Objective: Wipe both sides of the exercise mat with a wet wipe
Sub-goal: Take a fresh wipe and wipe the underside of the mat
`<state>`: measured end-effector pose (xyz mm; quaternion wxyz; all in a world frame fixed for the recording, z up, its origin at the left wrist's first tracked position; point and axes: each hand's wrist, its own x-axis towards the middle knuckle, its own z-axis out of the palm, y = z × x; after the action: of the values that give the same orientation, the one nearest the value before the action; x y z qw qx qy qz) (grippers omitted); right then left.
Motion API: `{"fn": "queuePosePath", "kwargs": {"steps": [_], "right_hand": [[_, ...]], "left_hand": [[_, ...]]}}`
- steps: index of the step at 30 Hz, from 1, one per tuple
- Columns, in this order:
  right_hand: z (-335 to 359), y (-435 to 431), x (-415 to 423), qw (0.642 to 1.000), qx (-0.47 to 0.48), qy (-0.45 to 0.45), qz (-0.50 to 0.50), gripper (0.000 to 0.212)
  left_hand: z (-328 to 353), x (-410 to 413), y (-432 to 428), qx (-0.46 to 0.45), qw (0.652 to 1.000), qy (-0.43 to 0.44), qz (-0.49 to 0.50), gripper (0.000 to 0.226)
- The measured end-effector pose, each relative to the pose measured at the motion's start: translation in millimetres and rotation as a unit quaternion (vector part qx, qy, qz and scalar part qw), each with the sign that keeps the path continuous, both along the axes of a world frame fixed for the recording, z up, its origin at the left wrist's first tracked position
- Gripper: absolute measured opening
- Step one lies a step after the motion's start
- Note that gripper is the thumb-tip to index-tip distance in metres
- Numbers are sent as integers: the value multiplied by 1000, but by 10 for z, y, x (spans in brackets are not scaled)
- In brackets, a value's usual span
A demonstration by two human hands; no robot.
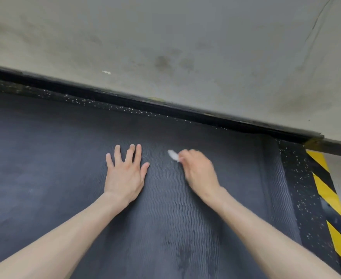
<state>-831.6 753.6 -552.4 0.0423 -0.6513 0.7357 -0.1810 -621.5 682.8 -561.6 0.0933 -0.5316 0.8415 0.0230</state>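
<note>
The dark ribbed exercise mat [165,208] lies flat under both yr arms, filling the lower frame; yr right hand [198,171] has its fingers curled round a small white wet wipe [173,155], held down on the mat w/ a bit poking out past the knuckles, blurred; yr left hand [125,174] lies palm-down on the mat just beside it, fingers straight and spread; speckled black flooring [306,198] borders the mat; yellow-black hazard tape [326,194] runs at right; a stained grey wall [185,37] stands beyond.
</note>
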Motion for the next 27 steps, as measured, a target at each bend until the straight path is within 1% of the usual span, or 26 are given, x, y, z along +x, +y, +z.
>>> {"fn": "queuePosePath", "kwargs": {"steps": [3, 5, 6, 7, 10, 11, 13, 18, 21, 23, 25, 27], "right_hand": [[15, 246, 344, 996, 21, -13, 85, 8], [36, 205, 295, 993, 14, 4, 119, 7], [22, 134, 195, 993, 9, 18, 118, 6], [11, 36, 57, 995, 5, 29, 95, 6], [39, -240, -490, 998, -6, 41, -50, 14], [43, -259, -601, 996, -9, 39, -77, 15], [32, -216, -610, 997, -3, 33, -74, 16], [21, 32, -105, 999, 1, 1, -44, 14], [26, 183, 211, 999, 34, 7, 25, 10], [39, 166, 225, 997, 34, 30, 56, 8], [56, 46, 105, 998, 30, 52, 31, 7], [99, -83, -63, 997, 33, 52, -40, 11]], "left_hand": [[12, -7, 153, 22, 999, 19, 20, 73], [44, 32, 321, 20, 1000, 17, 9, 70], [39, 76, 412, 18, 1000, 17, 0, 70], [25, 137, 490, 19, 1000, 15, -9, 70], [-23, 311, 626, 23, 999, 15, -37, 69], [-25, 339, 639, 27, 999, 12, -45, 69], [-59, 356, 625, 27, 998, 12, -54, 69], [-106, 328, 621, 39, 998, 13, -44, 69], [-95, 334, 635, 45, 998, 14, -30, 70], [-81, 322, 627, 43, 999, 9, -28, 67], [-43, 319, 622, 45, 998, 3, -37, 68], [-8, 360, 622, 57, 997, 11, -46, 69]]}}
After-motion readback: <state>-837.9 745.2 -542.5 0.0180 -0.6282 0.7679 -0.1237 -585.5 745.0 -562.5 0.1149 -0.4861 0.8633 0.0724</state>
